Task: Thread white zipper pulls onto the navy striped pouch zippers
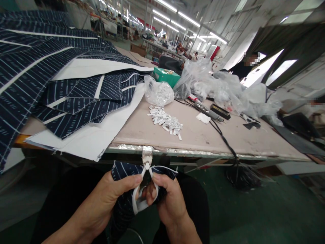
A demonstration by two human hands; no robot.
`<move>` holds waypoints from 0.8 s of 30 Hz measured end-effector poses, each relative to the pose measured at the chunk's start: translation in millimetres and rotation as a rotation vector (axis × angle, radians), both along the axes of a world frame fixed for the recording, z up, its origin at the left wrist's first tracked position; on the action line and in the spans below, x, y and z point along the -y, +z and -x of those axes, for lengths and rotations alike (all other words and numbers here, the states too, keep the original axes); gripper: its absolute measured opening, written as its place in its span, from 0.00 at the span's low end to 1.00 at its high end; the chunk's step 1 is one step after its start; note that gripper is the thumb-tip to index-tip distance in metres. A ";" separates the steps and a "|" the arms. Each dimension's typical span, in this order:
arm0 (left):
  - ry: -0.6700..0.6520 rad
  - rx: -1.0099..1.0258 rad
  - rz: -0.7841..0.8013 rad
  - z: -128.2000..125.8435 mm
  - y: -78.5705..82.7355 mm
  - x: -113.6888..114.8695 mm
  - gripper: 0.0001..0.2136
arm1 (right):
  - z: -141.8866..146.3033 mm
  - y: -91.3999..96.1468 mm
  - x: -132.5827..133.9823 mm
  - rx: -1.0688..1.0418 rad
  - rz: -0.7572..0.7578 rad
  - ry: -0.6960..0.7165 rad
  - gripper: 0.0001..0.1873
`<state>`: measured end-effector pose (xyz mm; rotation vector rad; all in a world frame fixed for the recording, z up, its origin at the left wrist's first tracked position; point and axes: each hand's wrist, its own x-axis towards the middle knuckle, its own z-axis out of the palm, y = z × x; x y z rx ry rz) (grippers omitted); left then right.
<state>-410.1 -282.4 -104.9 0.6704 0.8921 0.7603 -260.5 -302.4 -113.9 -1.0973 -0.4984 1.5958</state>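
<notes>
At the table's front edge a metal bracket (pixel 147 155) holds a small white zipper slider (pixel 147 166). Two white zipper tapes (pixel 136 200) meet at this slider and spread apart below it in a loop. They border a navy printed fabric piece (pixel 126 169) that hangs down over my lap. My left hand (pixel 115 189) pinches the left tape and fabric between thumb and fingers. On the other side my right hand (pixel 169 196) grips the right tape and fabric, its fingertips curled inside the loop. Part of the fabric is hidden behind both hands.
White zipper sliders (pixel 166 121) lie heaped on the table (pixel 198 135), below a plastic bag (pixel 158 91) of more. Navy striped panels (pixel 83 88) are piled left. A green box (pixel 166 76), a grey power tool (pixel 205 110) with a cord and clear bags stand behind. A person (pixel 241 69) is at back right.
</notes>
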 end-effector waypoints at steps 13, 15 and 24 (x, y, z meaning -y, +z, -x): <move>0.026 -0.061 0.031 -1.5 2.7 -1.8 0.21 | 3.0 12.4 -5.1 0.057 0.083 0.026 0.19; 0.033 -0.054 0.038 -1.5 1.3 -2.0 0.21 | 3.1 13.1 -6.3 0.061 0.086 0.024 0.19; 0.054 0.053 0.045 -3.8 2.4 -0.8 0.18 | 3.8 10.0 -6.3 0.033 0.066 0.013 0.18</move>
